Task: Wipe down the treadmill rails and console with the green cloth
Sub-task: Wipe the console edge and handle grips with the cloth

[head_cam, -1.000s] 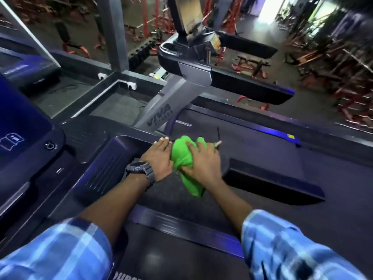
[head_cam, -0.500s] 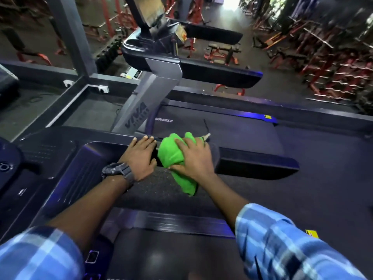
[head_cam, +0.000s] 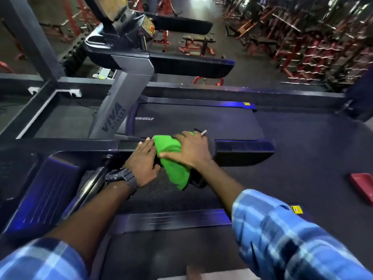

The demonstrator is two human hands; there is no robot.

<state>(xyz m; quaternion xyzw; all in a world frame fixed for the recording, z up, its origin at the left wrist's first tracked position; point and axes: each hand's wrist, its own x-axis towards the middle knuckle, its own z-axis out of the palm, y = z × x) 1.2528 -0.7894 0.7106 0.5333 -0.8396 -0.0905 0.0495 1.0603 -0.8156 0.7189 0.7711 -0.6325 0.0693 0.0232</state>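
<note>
Wiping the right handrail of the treadmill

The rail (head_cam: 244, 150) runs to the right, and the green cloth (head_cam: 171, 156) lies draped over it. The right hand (head_cam: 191, 150) presses it with fingers spread, and the left hand (head_cam: 143, 160) rests flat beside it. Better to keep firm pressure and slide to the rail's right end.

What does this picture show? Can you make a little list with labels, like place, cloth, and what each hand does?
place: a gym, seen from above a treadmill
cloth: green cloth, bunched on the handrail, one end hanging down
right hand: lies on the cloth, pressing it onto the rail
left hand: fingers straight, resting flat on the rail beside the cloth
wrist: dark watch on the left arm
next door: another treadmill, marked VIVA on its post
</note>
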